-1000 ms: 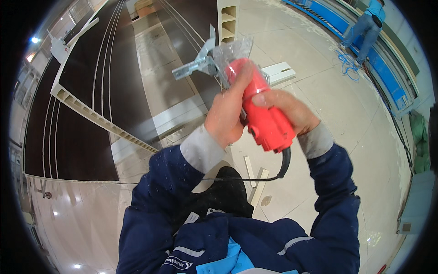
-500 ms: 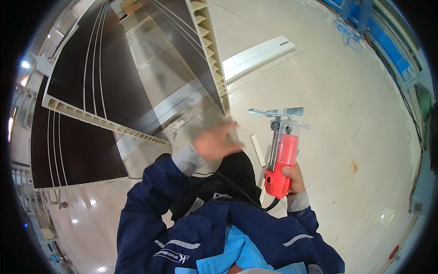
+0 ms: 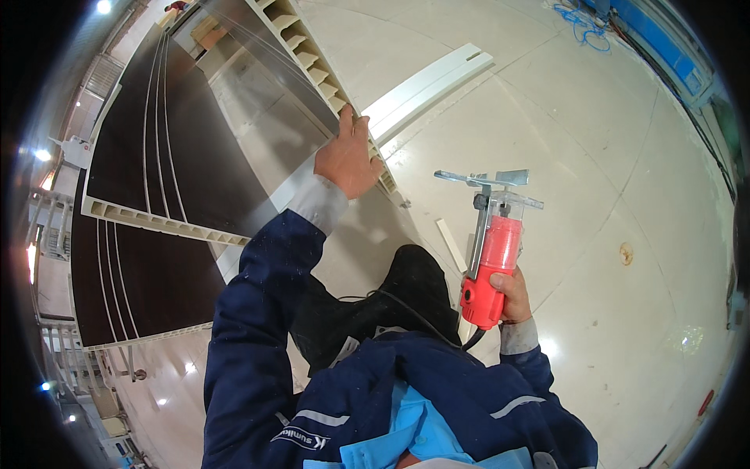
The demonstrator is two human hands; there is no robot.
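Note:
My left hand [image 3: 349, 159] grips the cream, hollow-celled edge of an upright dark panel [image 3: 269, 59], its fingers over the edge and its thumb nearer me. My right hand [image 3: 512, 295] is closed round the lower body of a red trim router [image 3: 498, 250], out to the right over the floor. The router stands nearly upright in my hand, with a clear guard, a metal base plate and a metal side bracket at its top end. A black cord leaves its lower end toward my body.
More dark panels with pale stripes [image 3: 129, 152] stand at the left, their hollow edges facing me. A white board [image 3: 430, 86] lies on the tiled floor [image 3: 594, 172] beyond the gripped panel. A narrow white strip [image 3: 451, 244] lies near my knee. Blue cable [image 3: 582, 27] lies at the far right.
My left hand has moved forward from open air onto the panel's edge and taken hold of it. The router stays in my right hand, hardly moved. The view has shifted slightly.

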